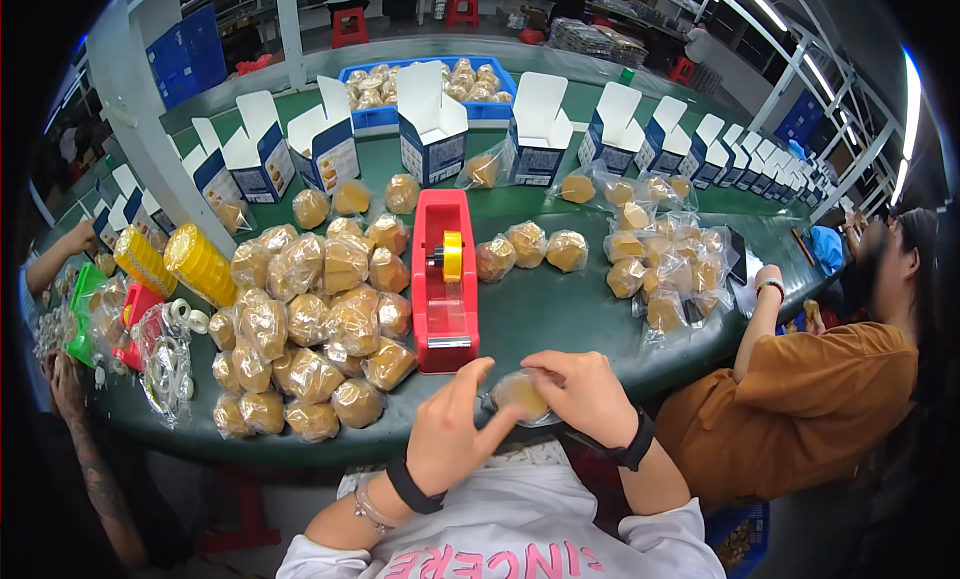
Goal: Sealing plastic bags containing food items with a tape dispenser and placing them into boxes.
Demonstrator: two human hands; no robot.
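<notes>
At the near edge of the green table, a tan, faceted object in clear plastic wrap (517, 395) sits between my hands, slightly blurred. My right hand (592, 401) has its fingers curled on the wrap at the object's right side. On the other side, my left hand (450, 419) is open, fingers stretched toward the tape dispenser and thumb spread close to the wrapped object. The red tape dispenser (425, 279) stands just beyond my left fingertips, with a roll of yellow tape (453, 256) in it.
Wrapped tan objects (345, 261) are heaped left of the dispenser; another group (660, 259) lies right. Open blue-and-white boxes (433, 144) line the back, before a blue tray (510, 83). Yellow tape rolls (198, 264) stand left. A co-worker in brown (820, 389) sits right; another person's arm (95, 469) shows left.
</notes>
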